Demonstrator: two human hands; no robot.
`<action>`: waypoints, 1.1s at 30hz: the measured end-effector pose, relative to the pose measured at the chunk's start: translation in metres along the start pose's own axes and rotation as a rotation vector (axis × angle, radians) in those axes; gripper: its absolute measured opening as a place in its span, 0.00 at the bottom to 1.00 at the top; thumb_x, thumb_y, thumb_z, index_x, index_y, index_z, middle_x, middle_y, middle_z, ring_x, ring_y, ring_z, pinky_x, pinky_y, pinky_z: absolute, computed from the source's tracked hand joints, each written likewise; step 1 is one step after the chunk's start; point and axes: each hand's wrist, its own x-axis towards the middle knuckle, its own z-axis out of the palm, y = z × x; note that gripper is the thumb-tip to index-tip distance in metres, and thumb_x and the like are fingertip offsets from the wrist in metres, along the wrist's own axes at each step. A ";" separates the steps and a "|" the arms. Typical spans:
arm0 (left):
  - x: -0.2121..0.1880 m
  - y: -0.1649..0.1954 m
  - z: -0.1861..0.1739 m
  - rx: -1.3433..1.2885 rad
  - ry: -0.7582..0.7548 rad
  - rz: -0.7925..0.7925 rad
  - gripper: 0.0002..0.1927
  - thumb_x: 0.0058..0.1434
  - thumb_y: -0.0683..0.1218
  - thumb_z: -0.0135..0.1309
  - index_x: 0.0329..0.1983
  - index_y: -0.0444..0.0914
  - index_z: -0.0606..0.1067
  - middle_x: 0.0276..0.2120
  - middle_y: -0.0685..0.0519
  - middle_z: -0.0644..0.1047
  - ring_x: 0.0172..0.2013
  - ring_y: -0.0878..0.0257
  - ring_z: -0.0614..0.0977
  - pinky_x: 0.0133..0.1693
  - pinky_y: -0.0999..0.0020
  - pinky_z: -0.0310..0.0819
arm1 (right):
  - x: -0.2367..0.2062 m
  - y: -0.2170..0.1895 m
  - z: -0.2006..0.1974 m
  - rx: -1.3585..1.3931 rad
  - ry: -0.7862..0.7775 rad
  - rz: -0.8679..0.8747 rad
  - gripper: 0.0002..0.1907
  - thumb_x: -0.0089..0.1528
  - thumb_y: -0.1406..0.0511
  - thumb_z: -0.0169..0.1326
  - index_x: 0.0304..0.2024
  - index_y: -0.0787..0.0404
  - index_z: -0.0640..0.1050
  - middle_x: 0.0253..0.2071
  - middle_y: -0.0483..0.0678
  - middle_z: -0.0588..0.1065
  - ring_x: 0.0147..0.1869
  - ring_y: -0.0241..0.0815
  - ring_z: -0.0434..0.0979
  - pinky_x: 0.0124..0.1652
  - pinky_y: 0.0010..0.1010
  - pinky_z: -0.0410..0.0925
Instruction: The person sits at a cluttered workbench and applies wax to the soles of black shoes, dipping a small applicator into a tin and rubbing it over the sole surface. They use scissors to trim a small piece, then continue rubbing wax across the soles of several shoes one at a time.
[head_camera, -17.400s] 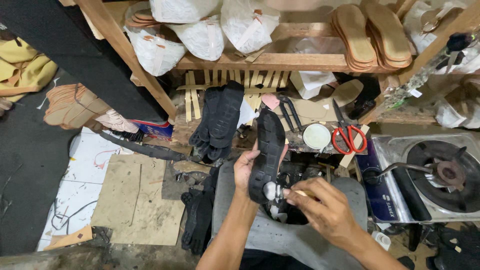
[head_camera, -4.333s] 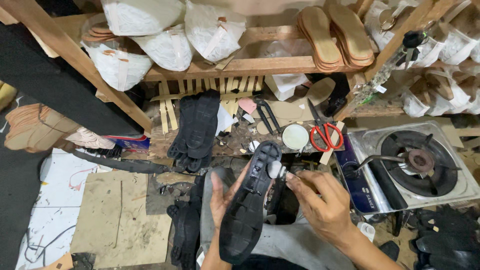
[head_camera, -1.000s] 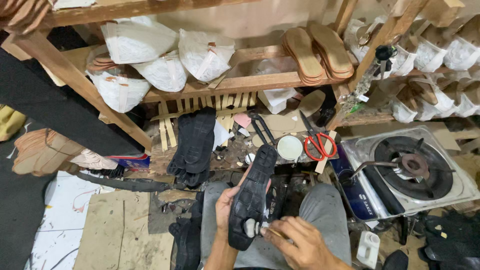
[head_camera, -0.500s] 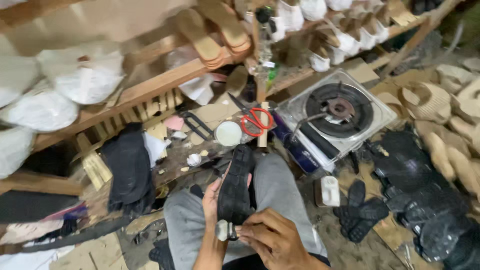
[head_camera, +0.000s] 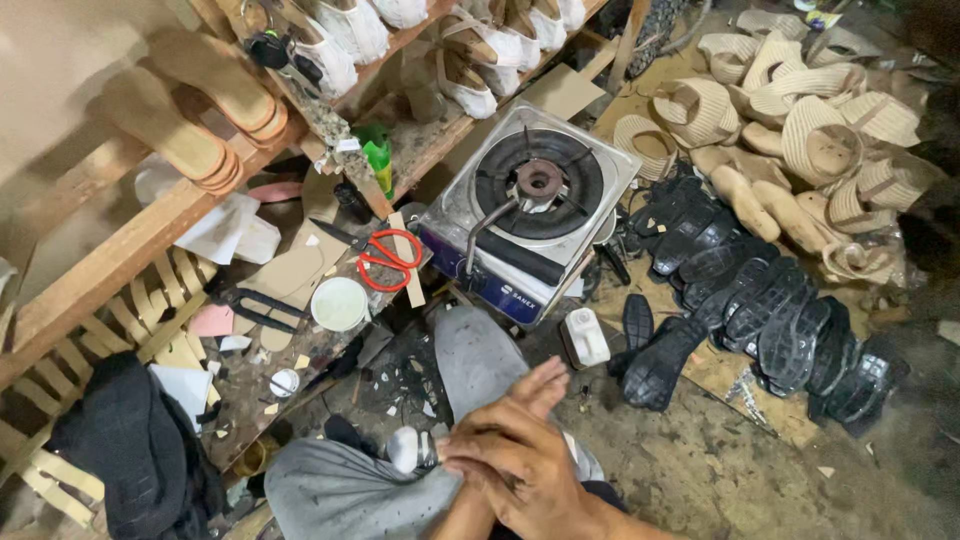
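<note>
Small white bottle (head_camera: 585, 337) beside our blue-fronted gas stove (head_camera: 528, 215), our right hand (head_camera: 515, 455) closed over a small grey-white object (head_camera: 408, 449) on our lap, left hand hidden, we cannot tell.

Single head view, steep downward, close over hands (head_camera: 520, 455).

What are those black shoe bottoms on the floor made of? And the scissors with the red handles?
The black soles look like rubber: matte black, with moulded ridged tread. The scissors seem to have dark metal blades, and their red loops are glossy and smooth, so probably plastic. I can't be fully sure of either from looks alone.
</note>
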 end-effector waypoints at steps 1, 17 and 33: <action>-0.011 0.009 -0.024 -0.137 -0.067 0.015 0.26 0.68 0.46 0.49 0.68 0.35 0.68 0.61 0.45 0.75 0.64 0.56 0.75 0.64 0.65 0.69 | 0.002 0.001 -0.002 -0.018 -0.003 0.019 0.13 0.54 0.74 0.65 0.43 0.63 0.82 0.42 0.49 0.78 0.45 0.46 0.82 0.45 0.34 0.73; -0.235 0.259 -0.271 1.362 1.549 0.345 0.19 0.63 0.45 0.58 0.56 0.33 0.76 0.56 0.37 0.74 0.57 0.39 0.74 0.58 0.49 0.69 | 0.094 0.096 0.121 -0.113 -0.244 0.113 0.09 0.60 0.68 0.61 0.44 0.61 0.84 0.40 0.49 0.78 0.42 0.45 0.83 0.41 0.32 0.74; -0.278 0.277 -0.228 0.930 1.600 0.867 0.41 0.56 0.46 0.67 0.71 0.37 0.62 0.51 0.43 0.78 0.52 0.48 0.78 0.56 0.54 0.72 | 0.151 0.123 0.193 -0.585 -0.472 -0.170 0.08 0.55 0.66 0.62 0.37 0.57 0.86 0.37 0.50 0.76 0.47 0.52 0.78 0.45 0.43 0.71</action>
